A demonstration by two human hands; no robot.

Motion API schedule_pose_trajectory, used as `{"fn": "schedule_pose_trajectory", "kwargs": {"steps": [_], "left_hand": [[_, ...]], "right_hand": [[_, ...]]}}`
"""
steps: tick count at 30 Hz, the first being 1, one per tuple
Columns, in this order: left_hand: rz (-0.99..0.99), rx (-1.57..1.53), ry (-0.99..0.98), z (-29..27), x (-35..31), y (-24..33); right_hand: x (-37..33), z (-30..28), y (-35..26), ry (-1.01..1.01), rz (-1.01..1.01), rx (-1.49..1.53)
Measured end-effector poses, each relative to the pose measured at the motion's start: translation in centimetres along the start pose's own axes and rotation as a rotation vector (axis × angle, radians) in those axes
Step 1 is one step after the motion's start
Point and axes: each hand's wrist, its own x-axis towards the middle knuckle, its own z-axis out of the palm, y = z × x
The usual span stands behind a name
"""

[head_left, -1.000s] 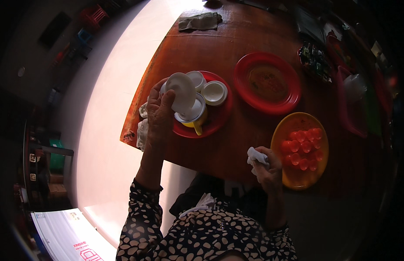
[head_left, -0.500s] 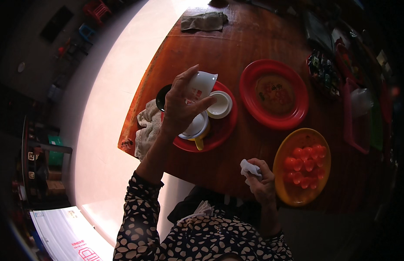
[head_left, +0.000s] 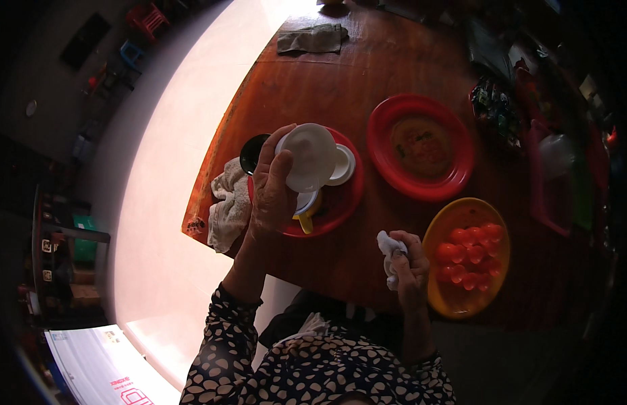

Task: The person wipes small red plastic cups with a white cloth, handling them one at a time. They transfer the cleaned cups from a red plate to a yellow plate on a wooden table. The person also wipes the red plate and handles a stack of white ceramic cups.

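Note:
My left hand (head_left: 271, 192) is closed on a white cup (head_left: 310, 156), tilted so that its pale inside faces me. It holds the cup above a red tray (head_left: 357, 182). On that tray are a small round white dish or lid (head_left: 343, 164) and a white mug with a yellow handle (head_left: 306, 222), partly hidden by my left hand. Lower and to the right, my right hand (head_left: 413, 273) grips a crumpled white cloth or tissue (head_left: 389, 251). Beside it sits a yellow oval plate (head_left: 460, 308) with several small red cups (head_left: 475, 254).
A red oval plate (head_left: 455, 177) lies right of the tray. A dark bowl (head_left: 251, 155) and beige towel (head_left: 229, 206) sit at the tray's left, by the wooden table's edge. A folded cloth (head_left: 312, 39) lies farther off; a pink basket (head_left: 544, 196) is at the right.
My left hand has turned the white cup so its inside now faces me, and its fingers have closed in around it. The right hand has shifted slightly, still holding the white cloth or tissue.

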Motion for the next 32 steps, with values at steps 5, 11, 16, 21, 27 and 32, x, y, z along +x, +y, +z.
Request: {"fn": "schedule_pose_trajectory", "kwargs": {"steps": [5,11,16,21,27,32], "left_hand": [[-0.288,-0.163,0.038,3.1,-6.6,-2.5],[-0.287,-0.104,0.029,4.4,-9.7,-5.7],[-0.238,0.063,0.05,4.0,-10.5,-5.9],[-0.252,0.127,0.021,3.3,-10.8,-6.0],[-0.279,0.008,-0.067,3.8,-11.9,-5.9],[-0.298,-0.036,-0.091,3.3,-12.8,-7.1]], "right_hand": [[2.0,1.9,-3.9,0.076,-0.463,-0.083],[2.1,2.6,-4.3,0.033,-0.799,-0.913],[-0.8,2.9,-3.2,-0.092,-0.654,-0.894],[-1.7,2.5,-4.7,-0.252,-0.623,-0.657],[-0.1,3.6,-4.0,0.015,-0.946,-1.052],[-1.0,3.6,-1.9,-0.172,-0.72,-1.172]]}}
